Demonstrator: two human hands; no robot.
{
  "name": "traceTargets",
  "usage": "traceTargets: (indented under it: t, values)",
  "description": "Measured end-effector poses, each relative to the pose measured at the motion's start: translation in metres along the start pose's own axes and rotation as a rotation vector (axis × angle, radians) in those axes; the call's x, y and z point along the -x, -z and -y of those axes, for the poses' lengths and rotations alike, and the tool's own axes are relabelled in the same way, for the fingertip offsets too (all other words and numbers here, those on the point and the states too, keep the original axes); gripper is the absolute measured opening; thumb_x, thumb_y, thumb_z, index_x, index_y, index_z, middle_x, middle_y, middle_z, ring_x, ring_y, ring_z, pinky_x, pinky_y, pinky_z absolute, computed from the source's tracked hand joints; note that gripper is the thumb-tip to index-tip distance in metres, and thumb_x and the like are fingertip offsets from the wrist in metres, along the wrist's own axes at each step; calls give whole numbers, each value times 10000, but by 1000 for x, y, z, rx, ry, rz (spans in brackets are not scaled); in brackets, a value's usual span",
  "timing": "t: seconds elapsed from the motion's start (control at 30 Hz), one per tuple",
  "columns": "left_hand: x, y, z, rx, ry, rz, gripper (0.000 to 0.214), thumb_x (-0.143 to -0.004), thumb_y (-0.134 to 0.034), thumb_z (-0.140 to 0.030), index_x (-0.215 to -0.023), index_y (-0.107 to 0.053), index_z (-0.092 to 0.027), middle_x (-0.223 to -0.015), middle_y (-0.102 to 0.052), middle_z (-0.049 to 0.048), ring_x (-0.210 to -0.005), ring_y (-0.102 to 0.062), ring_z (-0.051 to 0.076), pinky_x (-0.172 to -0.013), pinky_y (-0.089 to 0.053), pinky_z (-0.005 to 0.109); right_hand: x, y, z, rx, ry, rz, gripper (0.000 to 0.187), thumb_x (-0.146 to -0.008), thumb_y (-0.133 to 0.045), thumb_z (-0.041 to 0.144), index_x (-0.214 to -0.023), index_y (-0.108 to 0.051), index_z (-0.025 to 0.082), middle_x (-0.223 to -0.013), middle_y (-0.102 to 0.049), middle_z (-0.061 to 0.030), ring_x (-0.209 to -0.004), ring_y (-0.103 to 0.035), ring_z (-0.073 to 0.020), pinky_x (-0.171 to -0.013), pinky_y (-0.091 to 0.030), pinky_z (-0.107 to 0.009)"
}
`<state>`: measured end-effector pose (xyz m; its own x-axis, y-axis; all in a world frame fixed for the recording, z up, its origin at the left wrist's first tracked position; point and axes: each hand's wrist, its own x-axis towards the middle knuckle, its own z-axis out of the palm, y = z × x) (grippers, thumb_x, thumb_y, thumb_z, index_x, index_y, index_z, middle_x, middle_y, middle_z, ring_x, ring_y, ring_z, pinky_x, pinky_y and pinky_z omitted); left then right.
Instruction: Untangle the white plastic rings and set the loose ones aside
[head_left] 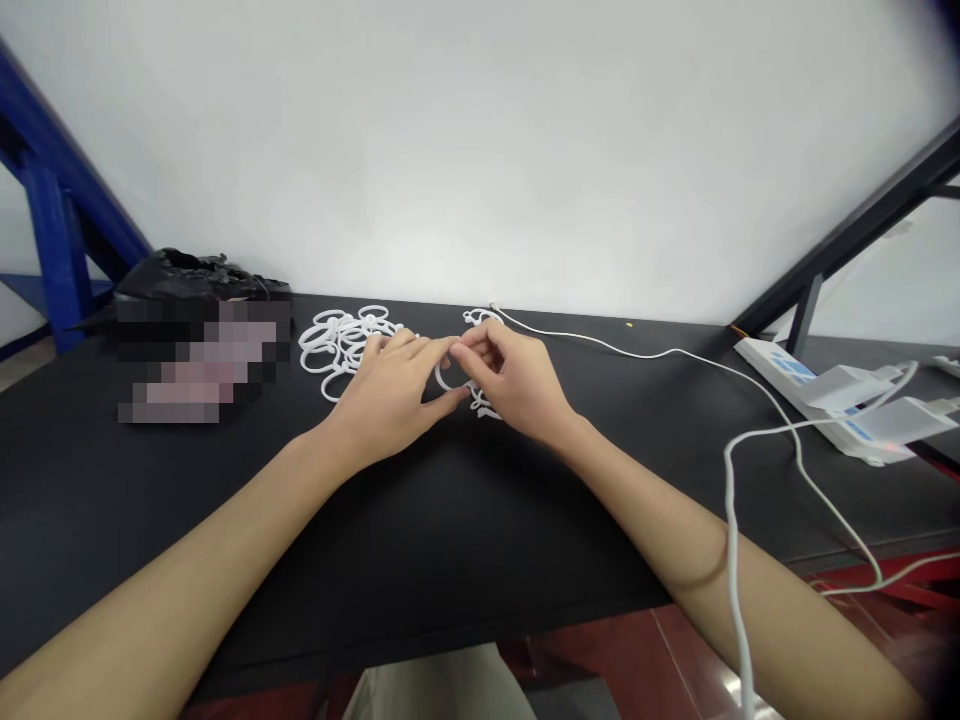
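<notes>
A thin white loop (444,380) is held between my two hands above the black table. My left hand (394,388) has its index finger and thumb at the loop, the other fingers bent over the table. The thumb and index finger of my right hand (514,375) pinch together at the loop's upper side, close to the left fingertip. Left of my hands lies a pile of similar white loops (319,357) with small knobs, partly behind the left hand. More white pieces (486,411) lie under and behind my right hand, mostly hidden by it.
A black plastic bag (187,275) lies at the back left, with a blurred-out patch in front. On the right a white power strip (780,365) holds plugged-in adapters. A white cable (731,500) hangs across my right forearm. A pale wall (480,150) stands behind the table (450,540).
</notes>
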<state>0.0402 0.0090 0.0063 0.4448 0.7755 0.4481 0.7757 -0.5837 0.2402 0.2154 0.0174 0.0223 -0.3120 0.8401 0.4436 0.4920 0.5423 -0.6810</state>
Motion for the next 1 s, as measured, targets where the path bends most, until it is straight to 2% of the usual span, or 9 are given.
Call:
traceTargets:
  t: [0.13, 0.2, 0.27, 0.33, 0.47, 0.7, 0.87, 1.0]
  values:
    - [-2, 3, 3, 43, 97, -35, 442, -907, -511, -406, -1296, -553, -201, -971, -687, 47, -968, -555, 262, -914, -354, 436, -1, 0, -3, -16, 101, 2, 220, -866, -665, 351, -1009, -642, 186, -827, -672, -9, -680, -584, -115, -667, -491, -254]
    - [-2, 5, 3, 59, 117, -47, 473, -911, -494, -427, -1315, -543, -188, -939, -684, 46, -972, -552, 261, -944, -348, 444, -2, 1, -4, 4, 148, -8, 187, -865, -672, 334, -978, -650, 186, -821, -670, -6, -682, -581, -114, -673, -485, -254]
    - [-2, 6, 3, 72, 107, -44, 466, -920, -473, -468, -1297, -556, -207, -896, -679, 37, -963, -549, 261, -958, -344, 452, -3, 2, -4, 10, 127, -29, 126, -886, -646, 315, -883, -648, 189, -790, -676, 0, -665, -576, -112, -658, -468, -249]
    - [-1, 7, 3, 84, 80, -29, 429, -926, -458, -493, -1250, -580, -240, -857, -671, 26, -936, -546, 256, -953, -349, 451, -4, 3, -3, 15, 72, -53, 143, -891, -633, 294, -793, -627, 190, -723, -662, 15, -622, -558, -108, -628, -443, -243]
    - [-1, 7, 3, 106, 54, -9, 377, -918, -472, -500, -1170, -604, -253, -819, -650, 16, -888, -534, 243, -932, -361, 437, -5, 5, -1, 25, 35, -49, 173, -888, -623, 276, -739, -594, 192, -625, -611, 39, -560, -514, -101, -580, -400, -232]
    - [-1, 10, 2, 120, 70, 2, 388, -911, -476, -532, -1108, -630, -235, -807, -617, 22, -880, -528, 242, -920, -376, 421, -3, 2, -1, 30, 51, -52, 166, -918, -589, 282, -781, -591, 188, -659, -622, 37, -590, -530, -95, -597, -397, -217]
    - [-1, 9, 3, 112, 91, -20, 413, -922, -438, -563, -1063, -653, -240, -802, -591, 24, -850, -531, 235, -903, -397, 412, -2, 2, 0, 4, 45, -10, 186, -959, -516, 344, -924, -624, 197, -749, -650, 20, -656, -565, -108, -648, -420, -227]
    - [-1, 8, 4, 124, 80, -15, 439, -921, -418, -592, -1023, -667, -245, -819, -599, 33, -852, -534, 237, -886, -420, 409, -3, 2, 1, 6, 9, 22, 219, -969, -483, 321, -861, -634, 204, -650, -611, 44, -583, -538, -98, -616, -403, -221]
